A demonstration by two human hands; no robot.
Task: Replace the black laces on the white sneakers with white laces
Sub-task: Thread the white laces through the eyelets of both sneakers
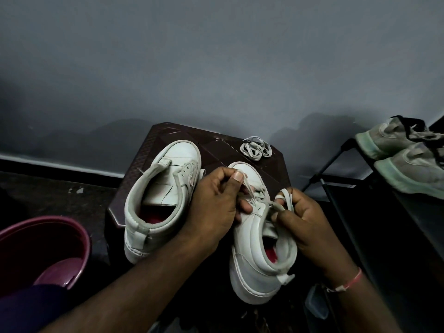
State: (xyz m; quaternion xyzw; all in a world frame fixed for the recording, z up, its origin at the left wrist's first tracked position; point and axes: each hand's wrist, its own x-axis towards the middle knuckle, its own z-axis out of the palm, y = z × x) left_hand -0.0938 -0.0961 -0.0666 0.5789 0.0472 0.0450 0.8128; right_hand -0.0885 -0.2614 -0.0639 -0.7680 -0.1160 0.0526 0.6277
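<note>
Both hands hide most of the lacing row of the nearer white sneaker point(254, 260), so which eyelets are threaded cannot be made out. This sneaker lies at the five o'clock side of the dark brown desk point(216, 145), heel overhanging toward the person, toe pointing to twelve. The left hand point(216, 203) pinches one strand of the white lace point(248, 188) between thumb and curled fingers. The right hand point(305, 219) pinches the other end, which loops over its fingertips. A pink thread point(348, 282) circles that wrist.

The second white sneaker point(153, 188) stands at the desk's nine o'clock side, touching the left hand, its mouth open on a red insole. A coiled white lace point(256, 148) lies at the desk's one o'clock corner, apart from both sneakers.

At eight o'clock a maroon bucket point(43, 248), cut off by the picture's edge, holds a smaller maroon vessel point(60, 270), perhaps a mug; the light there is dim. At three o'clock a black rack point(360, 188) carries a pair of grey shoes point(408, 159) with greenish soles, partly cropped.
</note>
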